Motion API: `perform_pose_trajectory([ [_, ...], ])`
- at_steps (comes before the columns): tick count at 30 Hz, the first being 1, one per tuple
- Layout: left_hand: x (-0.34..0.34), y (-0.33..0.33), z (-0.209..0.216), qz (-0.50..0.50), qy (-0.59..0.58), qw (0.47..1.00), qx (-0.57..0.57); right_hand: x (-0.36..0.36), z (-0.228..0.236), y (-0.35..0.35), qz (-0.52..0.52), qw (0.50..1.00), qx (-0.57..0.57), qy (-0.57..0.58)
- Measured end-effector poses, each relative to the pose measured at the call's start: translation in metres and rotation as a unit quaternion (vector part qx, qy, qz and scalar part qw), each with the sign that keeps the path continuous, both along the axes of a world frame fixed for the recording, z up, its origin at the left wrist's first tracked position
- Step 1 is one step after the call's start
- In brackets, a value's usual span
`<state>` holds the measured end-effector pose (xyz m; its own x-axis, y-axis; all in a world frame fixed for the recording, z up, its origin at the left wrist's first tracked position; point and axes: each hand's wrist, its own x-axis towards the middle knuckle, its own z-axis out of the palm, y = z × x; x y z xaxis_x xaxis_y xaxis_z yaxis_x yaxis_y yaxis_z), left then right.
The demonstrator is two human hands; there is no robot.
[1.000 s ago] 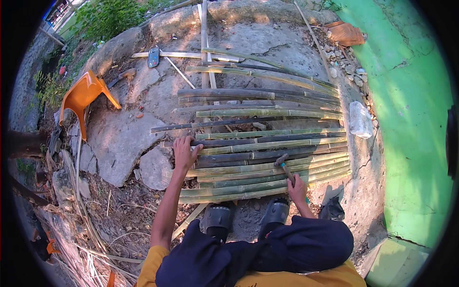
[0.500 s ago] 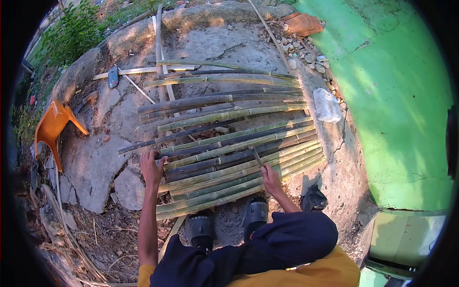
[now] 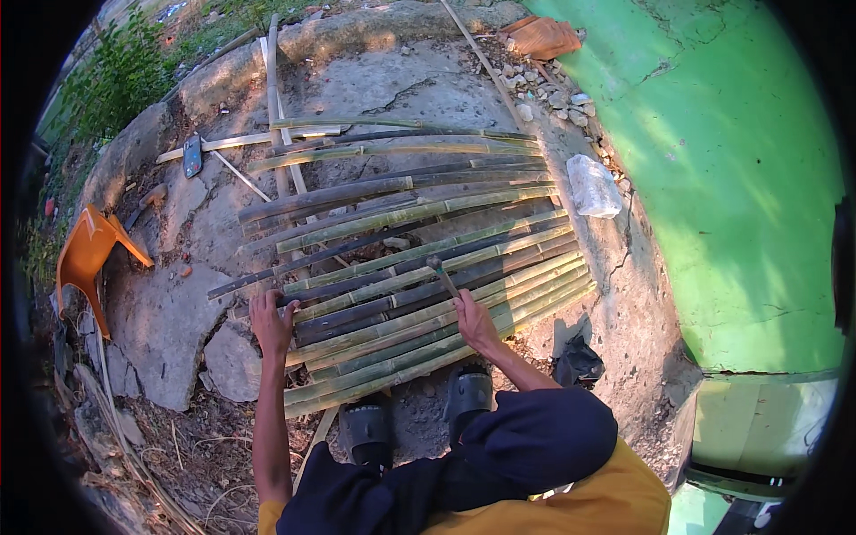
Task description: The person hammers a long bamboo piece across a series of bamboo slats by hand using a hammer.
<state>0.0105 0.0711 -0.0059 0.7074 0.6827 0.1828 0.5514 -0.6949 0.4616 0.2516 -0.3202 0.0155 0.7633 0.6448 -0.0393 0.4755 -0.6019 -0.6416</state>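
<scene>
Split bamboo slats (image 3: 374,308) lie side by side across the ground in front of me, some green, some dark. Their right ends rest along a long, thin strip (image 3: 563,192). My left hand (image 3: 272,323) is at the left ends of the nearer slats, its fingers over a dark slat and its thumb apart on the near side. My right hand (image 3: 478,323) is closed round the handle of a small hammer (image 3: 437,264), whose dark head is over the middle of the slats. Whether the head touches a slat, I cannot tell.
An orange plastic chair (image 3: 85,259) lies at the left. A phone (image 3: 193,156) and a wooden-handled tool (image 3: 147,203) are on the cracked concrete. A clear plastic bag (image 3: 593,187) sits right of the slats, by a green floor (image 3: 713,196). A black bag (image 3: 578,361) lies near my feet.
My right hand and the hammer have moved left and farther from me across the slats. My left hand stays at the slat ends, while the whole view has shifted slightly.
</scene>
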Motion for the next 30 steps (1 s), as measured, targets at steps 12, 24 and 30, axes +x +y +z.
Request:
perform_pose_trajectory([
  [12, -0.006, -0.010, 0.007, 0.011, -0.030, 0.999, -0.022, 0.003, -0.014, -0.018, -0.014, 0.998, -0.054, 0.022],
  [24, 0.000, -0.004, 0.003, 0.034, -0.045, 0.998, -0.040, 0.000, -0.008, -0.018, -0.007, 0.999, -0.031, 0.039],
  [30, -0.001, -0.010, 0.001, 0.032, -0.066, 0.997, -0.025, 0.002, -0.012, -0.020, -0.009, 0.999, -0.023, 0.040],
])
